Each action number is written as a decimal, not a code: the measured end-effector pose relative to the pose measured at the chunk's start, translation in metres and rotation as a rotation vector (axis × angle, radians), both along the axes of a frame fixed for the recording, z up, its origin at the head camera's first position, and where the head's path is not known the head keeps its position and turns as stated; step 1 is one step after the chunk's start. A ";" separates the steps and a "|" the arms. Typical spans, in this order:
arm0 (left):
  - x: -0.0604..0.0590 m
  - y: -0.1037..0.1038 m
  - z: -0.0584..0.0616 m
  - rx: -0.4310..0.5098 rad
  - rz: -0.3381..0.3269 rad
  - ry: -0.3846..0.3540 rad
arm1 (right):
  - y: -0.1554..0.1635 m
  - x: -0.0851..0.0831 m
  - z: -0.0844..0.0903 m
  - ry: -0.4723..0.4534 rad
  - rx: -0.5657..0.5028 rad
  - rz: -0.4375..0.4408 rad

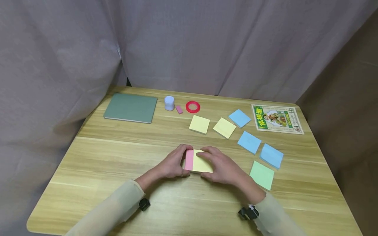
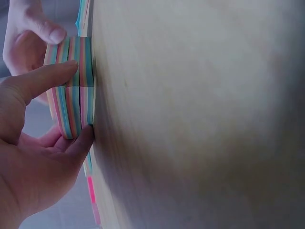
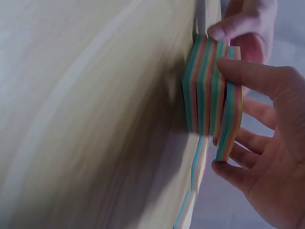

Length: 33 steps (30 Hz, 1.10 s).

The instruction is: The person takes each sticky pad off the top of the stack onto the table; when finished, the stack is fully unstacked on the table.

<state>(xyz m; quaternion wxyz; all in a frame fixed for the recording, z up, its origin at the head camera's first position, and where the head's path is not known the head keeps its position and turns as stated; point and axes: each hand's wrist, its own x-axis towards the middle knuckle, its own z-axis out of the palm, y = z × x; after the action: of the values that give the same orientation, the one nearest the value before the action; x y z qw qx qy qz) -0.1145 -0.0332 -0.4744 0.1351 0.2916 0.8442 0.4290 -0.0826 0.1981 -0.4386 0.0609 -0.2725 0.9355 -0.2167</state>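
Observation:
A stack of multicoloured sticky note pads (image 1: 189, 160) stands on the table in front of me, pink showing along its top left. The yellow sticky note pad (image 1: 203, 164) on top sits shifted to the right, over the pink one. My left hand (image 1: 174, 162) grips the stack from the left, thumb on the near side and fingers on the far side. From the right, my right hand (image 1: 223, 166) holds the yellow pad between thumb and fingers. Striped pad edges (image 3: 205, 105) show in the right wrist view, the outermost layer offset from those beneath.
Two yellow pads (image 1: 199, 124), several blue pads (image 1: 249, 142) and a green pad (image 1: 262, 175) lie behind and right. Farther back are a green notebook (image 1: 131, 108), a white cup-like object (image 1: 169, 103), a pink eraser-like block (image 1: 179, 109), a red tape ring (image 1: 187, 107) and a printed sheet (image 1: 277, 119).

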 end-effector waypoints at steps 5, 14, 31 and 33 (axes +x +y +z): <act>0.000 0.001 0.001 0.004 -0.003 -0.008 | 0.032 0.004 0.000 -0.003 -0.008 -0.098; 0.001 0.000 0.001 0.013 -0.003 0.012 | 0.088 0.006 -0.013 0.013 0.044 -0.222; 0.001 0.001 0.001 0.001 -0.009 -0.010 | 0.091 0.004 -0.005 0.014 0.115 -0.210; 0.001 0.001 0.002 0.003 -0.012 -0.001 | 0.083 0.004 0.001 0.032 0.097 -0.193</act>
<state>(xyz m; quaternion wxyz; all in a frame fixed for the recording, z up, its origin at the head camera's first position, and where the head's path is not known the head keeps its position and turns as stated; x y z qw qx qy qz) -0.1139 -0.0326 -0.4725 0.1376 0.2966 0.8416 0.4298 -0.0784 0.2812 -0.4376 0.0378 -0.1816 0.9675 -0.1717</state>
